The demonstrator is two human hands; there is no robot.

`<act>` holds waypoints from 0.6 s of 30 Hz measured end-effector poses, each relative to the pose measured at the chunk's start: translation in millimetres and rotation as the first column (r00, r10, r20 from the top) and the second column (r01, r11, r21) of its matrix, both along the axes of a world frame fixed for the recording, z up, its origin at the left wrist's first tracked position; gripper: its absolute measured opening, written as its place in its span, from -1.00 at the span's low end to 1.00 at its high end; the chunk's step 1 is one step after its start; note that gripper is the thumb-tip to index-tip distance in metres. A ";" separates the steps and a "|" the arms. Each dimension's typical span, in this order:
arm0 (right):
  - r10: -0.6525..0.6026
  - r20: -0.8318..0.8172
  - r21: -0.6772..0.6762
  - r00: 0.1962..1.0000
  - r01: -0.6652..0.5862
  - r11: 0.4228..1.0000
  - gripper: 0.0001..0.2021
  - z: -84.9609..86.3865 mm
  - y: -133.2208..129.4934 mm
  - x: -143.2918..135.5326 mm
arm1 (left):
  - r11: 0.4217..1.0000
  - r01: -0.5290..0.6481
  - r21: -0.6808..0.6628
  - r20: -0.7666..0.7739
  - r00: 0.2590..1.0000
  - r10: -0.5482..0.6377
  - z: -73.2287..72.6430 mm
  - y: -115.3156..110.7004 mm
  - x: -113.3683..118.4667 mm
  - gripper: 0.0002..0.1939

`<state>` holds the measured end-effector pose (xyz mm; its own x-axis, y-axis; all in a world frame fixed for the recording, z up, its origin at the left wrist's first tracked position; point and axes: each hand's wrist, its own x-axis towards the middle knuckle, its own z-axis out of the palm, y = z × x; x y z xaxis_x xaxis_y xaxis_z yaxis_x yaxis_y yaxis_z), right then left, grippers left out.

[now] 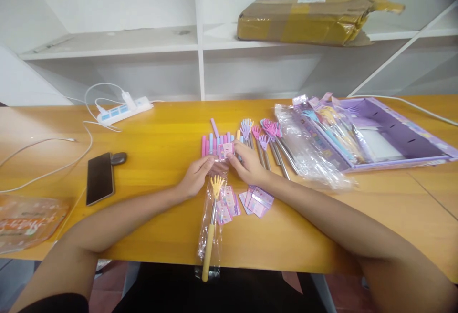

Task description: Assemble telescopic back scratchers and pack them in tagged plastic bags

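Observation:
My right hand (pixel 246 162) pinches a small pink printed card (pixel 225 151) at the top of a clear plastic bag (pixel 201 241). My left hand (pixel 195 177) is closed on the bag's upper left edge. Inside the bag lies a yellow hand-shaped scratcher (pixel 208 251), its handle reaching over the table's front edge. Printed cards (pixel 229 203) are beside the bag, and another group of cards (pixel 260 201) lies to their right. Beyond my hands are several pink, blue and purple handles (pixel 204 146). Metal-rod scratchers with coloured heads (pixel 271 129) lie to the right.
A purple box (pixel 415 153) holding bagged scratchers (pixel 339 127) is at the right, with clear bags (pixel 307 151) beside it. A phone (pixel 100 178), power strip (pixel 125 111) and orange-printed bag (pixel 32 222) are at left. A taped parcel (pixel 304 19) sits on the shelf.

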<state>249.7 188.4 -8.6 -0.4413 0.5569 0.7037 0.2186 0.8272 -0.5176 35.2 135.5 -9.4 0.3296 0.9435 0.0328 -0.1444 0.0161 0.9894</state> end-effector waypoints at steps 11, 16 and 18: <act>0.030 0.051 -0.002 0.998 -0.030 1.000 -0.77 -2.2 1.7 1.1 | 1.000 -0.013 0.009 -0.066 0.998 0.014 -5.1 1.4 -2.7 -0.43; 0.084 0.117 0.025 0.990 -0.088 0.996 -0.75 -3.8 1.9 0.8 | 0.997 -0.016 0.071 -0.123 0.992 0.024 -4.9 1.8 -3.4 -0.46; 0.095 0.129 0.028 0.987 -0.099 0.995 -0.76 -4.9 2.4 0.8 | 0.994 0.004 0.110 -0.137 0.990 0.011 -4.5 2.0 -2.0 -0.51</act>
<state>250.5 190.8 -13.5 -0.5791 0.4838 0.6562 0.1983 0.8643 -0.4622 33.2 137.5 -13.9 0.3347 0.9380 0.0904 -0.0068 -0.0936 0.9956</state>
